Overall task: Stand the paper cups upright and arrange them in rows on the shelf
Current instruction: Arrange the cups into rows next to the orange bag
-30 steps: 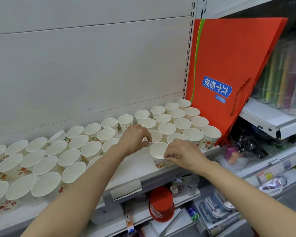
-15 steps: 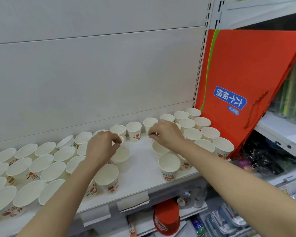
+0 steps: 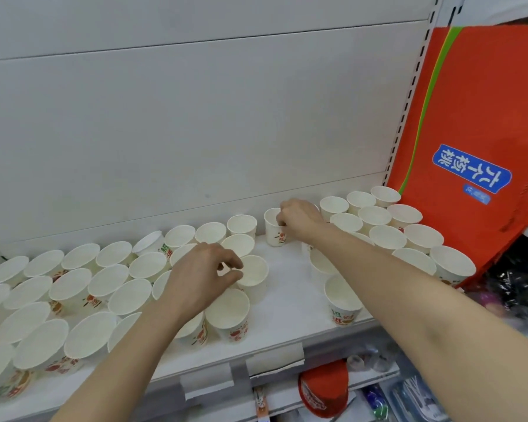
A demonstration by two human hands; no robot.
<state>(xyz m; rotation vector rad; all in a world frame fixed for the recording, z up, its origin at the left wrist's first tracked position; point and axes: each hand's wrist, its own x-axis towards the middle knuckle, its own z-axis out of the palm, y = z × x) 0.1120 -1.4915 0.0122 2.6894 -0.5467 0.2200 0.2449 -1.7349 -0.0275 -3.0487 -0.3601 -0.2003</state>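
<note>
Several white paper cups with red and green print stand upright on the white shelf (image 3: 287, 303). One group fills the left half, another packs the right end beside an orange bag. My left hand (image 3: 200, 274) pinches the rim of a cup (image 3: 253, 274) in the middle of the shelf. My right hand (image 3: 299, 219) grips the rim of a back-row cup (image 3: 273, 228) near the rear wall. A lone cup (image 3: 342, 300) stands at the front edge under my right forearm. One cup (image 3: 150, 242) in the back row is tilted.
An orange paper bag (image 3: 476, 123) with a blue label leans at the shelf's right end. Bare shelf lies between the two cup groups. Price-tag holders (image 3: 275, 359) line the front edge. Lower shelves hold a red-lidded tub (image 3: 323, 388) and packaged goods.
My right hand moved from the front cup to the back row and took hold of a cup there. My left hand shifted left to a middle cup. The view panned left.
</note>
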